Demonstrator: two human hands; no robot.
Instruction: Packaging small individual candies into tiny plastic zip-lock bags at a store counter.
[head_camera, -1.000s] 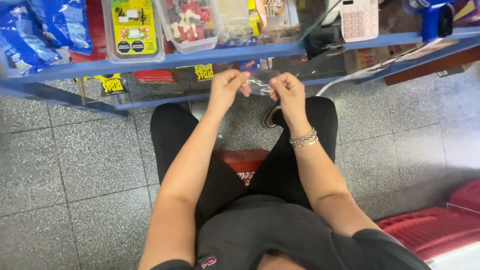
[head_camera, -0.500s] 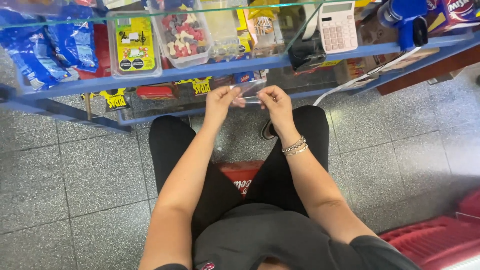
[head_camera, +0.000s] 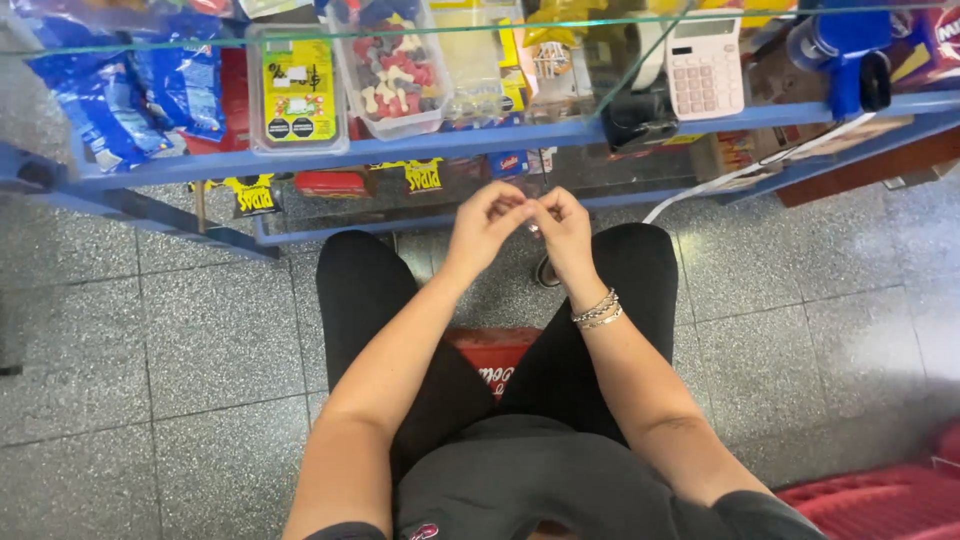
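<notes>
My left hand (head_camera: 485, 222) and my right hand (head_camera: 565, 225) meet fingertip to fingertip above my knees, in front of a blue-framed glass counter (head_camera: 450, 145). Between the pinched fingers is a small clear piece (head_camera: 535, 228), too small to identify. Several thin bracelets (head_camera: 597, 310) sit on my right wrist. I am seated on a red crate (head_camera: 495, 360), and black trousers cover my legs.
On the counter shelf stand a clear tub of mixed candies (head_camera: 390, 65), a clear box with a yellow label (head_camera: 297, 90), blue snack bags (head_camera: 110, 90) and a pink-and-white calculator (head_camera: 703, 65). A white cable (head_camera: 740, 175) runs down at the right. Another red crate (head_camera: 880, 500) lies at the lower right on the grey tiled floor.
My hands have come closer together until the fingertips touch. The view has tilted, so the counter shows more at the top.
</notes>
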